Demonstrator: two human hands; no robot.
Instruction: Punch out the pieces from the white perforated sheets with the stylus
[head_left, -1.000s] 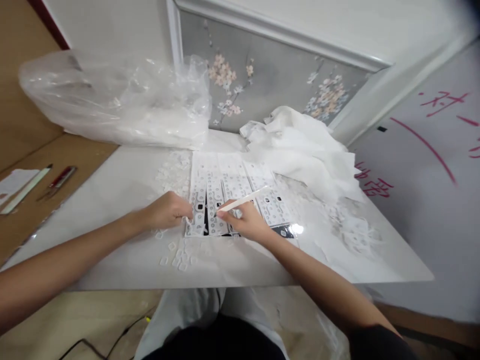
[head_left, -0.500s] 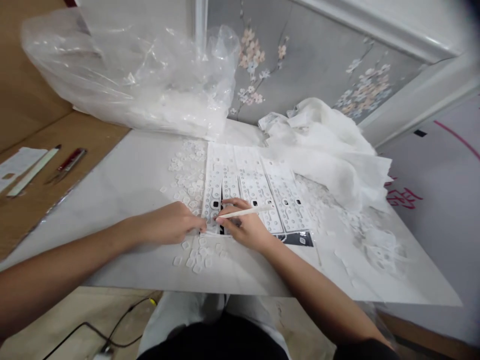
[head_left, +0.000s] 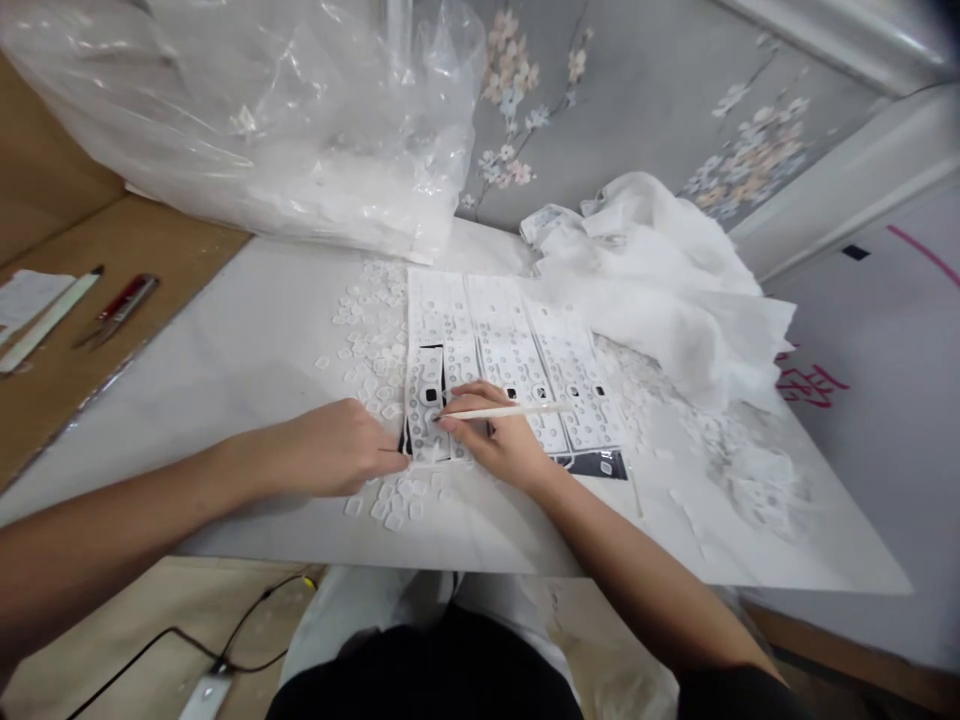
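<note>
White printed sheets (head_left: 504, 345) with rows of small round marks lie in strips on the table, with dark backing showing at some edges. My right hand (head_left: 495, 430) is closed around a thin white stick-like tool (head_left: 525, 409), its tip at the leftmost strip (head_left: 425, 415), near a black square. At that strip's lower left corner rests my left hand (head_left: 356, 448), fingers curled and the fingertips on the edge; whether they pinch anything is too small to tell. Small clear square pieces (head_left: 395, 500) lie beside and below the left hand.
A large clear plastic bag (head_left: 300, 130) stands at the back left. Crumpled white sheeting (head_left: 660, 270) covers the back right. Red-handled tweezers (head_left: 120, 308) and a pale strip (head_left: 49, 325) lie on brown board at left. Clear scraps (head_left: 765, 490) are scattered at right.
The leftmost strip has shifted and tilted, with dark gaps now showing at its top and lower left. The tool's tip is slightly higher on it. The camera view has moved a little.
</note>
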